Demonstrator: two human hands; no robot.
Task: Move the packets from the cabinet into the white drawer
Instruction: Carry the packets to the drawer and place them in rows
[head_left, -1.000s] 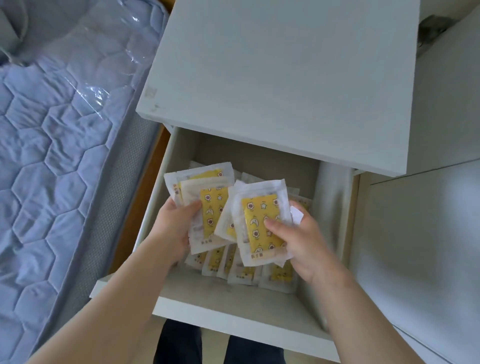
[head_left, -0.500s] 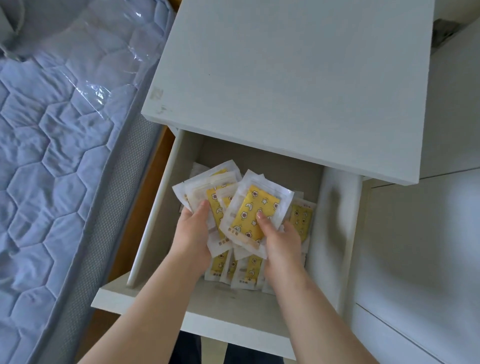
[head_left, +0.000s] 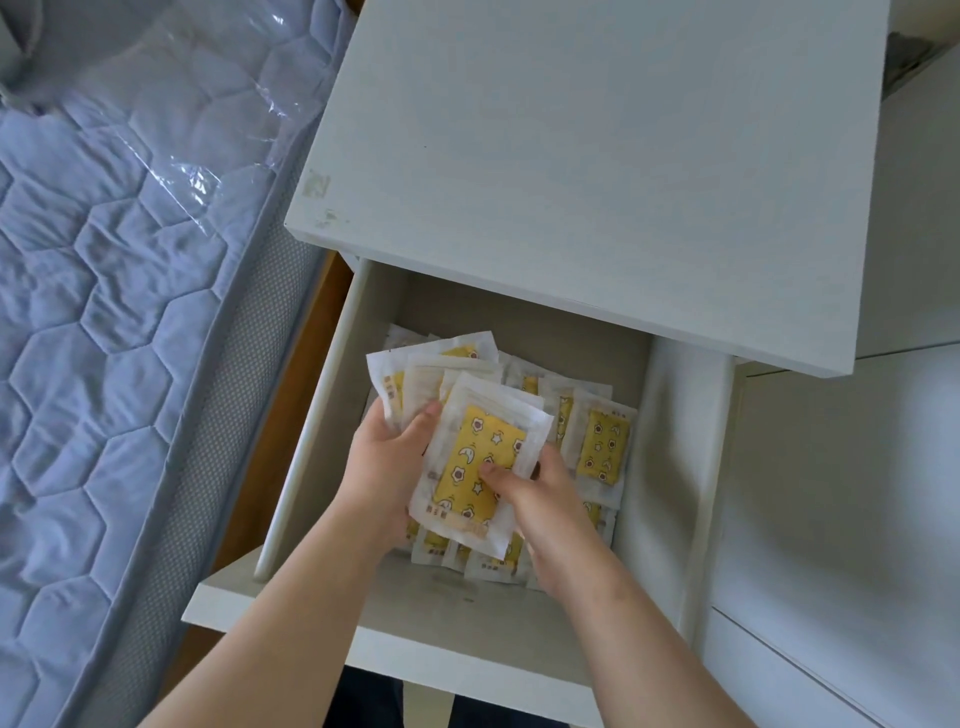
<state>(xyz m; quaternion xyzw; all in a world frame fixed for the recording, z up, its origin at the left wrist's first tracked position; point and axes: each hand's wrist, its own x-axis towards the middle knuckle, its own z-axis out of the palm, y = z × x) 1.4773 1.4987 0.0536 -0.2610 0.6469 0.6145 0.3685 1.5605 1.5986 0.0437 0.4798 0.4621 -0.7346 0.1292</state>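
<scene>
Head view, looking straight down. A white drawer (head_left: 457, 616) stands pulled open beneath the flat top of a white bedside unit (head_left: 597, 156). A quilted blue mattress (head_left: 104, 312) runs along the unit's left side.

Both bare hands reach into the drawer from the bottom of the frame. The left hand (head_left: 387, 462) has its grip closed round a fanned stack of packets (head_left: 480, 447), thumb on top and fingers underneath. The right hand (head_left: 545, 512) pinches the lower right edge of the same stack. Its thumb presses on the front packet's yellow panel, which is printed with stars and moons. The stack is held low inside the drawer and not yet let go. Whether it touches what lies below cannot be told.

Under and beside it, loose packets (head_left: 605, 449) of the same kind overlap across the drawer floor toward the right wall.

The task looks well along: many packets are already in the drawer, and this handful seems about to join them. The source cabinet cannot be picked out here, so how many packets remain is unknown.
</scene>
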